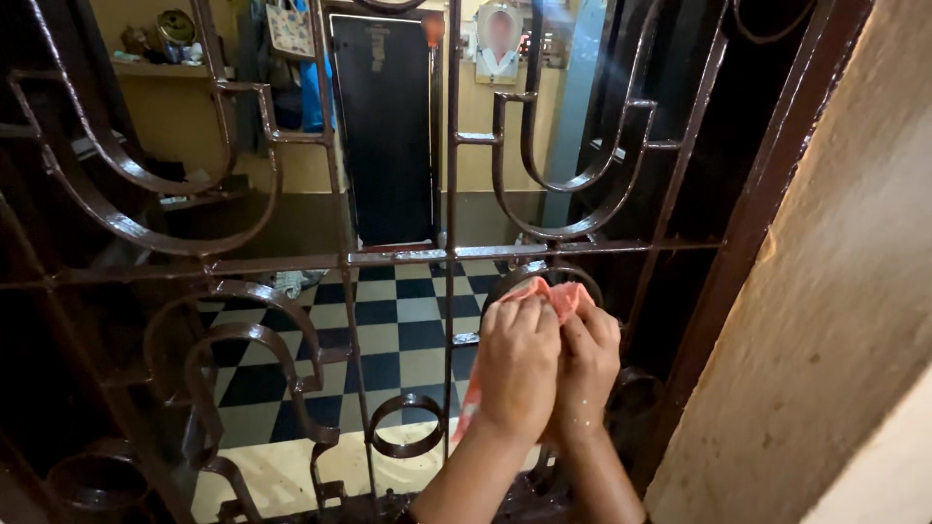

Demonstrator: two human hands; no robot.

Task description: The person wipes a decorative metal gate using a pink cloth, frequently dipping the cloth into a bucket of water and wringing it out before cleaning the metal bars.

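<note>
A dark brown wrought-iron grille gate (427, 257) with curved scrolls and rings fills the head view. Both my hands are pressed together at its lower right, against a round ring of the gate. My left hand (517, 367) and my right hand (588, 364) are both closed around a pink cloth (553, 294). The cloth bunches above my fingertips and a strip of it hangs down below my left wrist. Small water drops show on my right hand.
Behind the gate lies a black-and-white checkered floor (403, 335) and a dark door (386, 126) in a yellow wall. A rough beige wall (835, 320) rises on the right. Shelves with objects stand at the upper left.
</note>
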